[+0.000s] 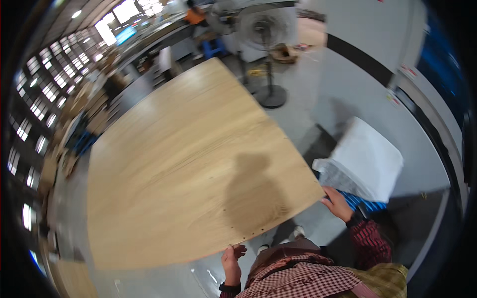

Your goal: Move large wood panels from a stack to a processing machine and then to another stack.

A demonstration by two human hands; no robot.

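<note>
A large light wood-grain board [198,149] spreads out in front of me and fills the middle of the view. A row of small dark holes runs along its near edge, and my shadow falls across its lower right part. My left hand [232,260] is at the near edge, thumb on top and the other fingers curled by the rim. At the near right corner my right hand [339,204] grips the edge, with some fingers hidden beneath the board. A dark band circles each wrist.
A standing fan [271,94] is beyond the board's right side. On the right, a white-wrapped block [370,154] rests over a blue slatted base [360,201], beside a grey machine [357,84]. Stacked panels and boxes [84,107] line the left. A person in orange [195,17] is far back.
</note>
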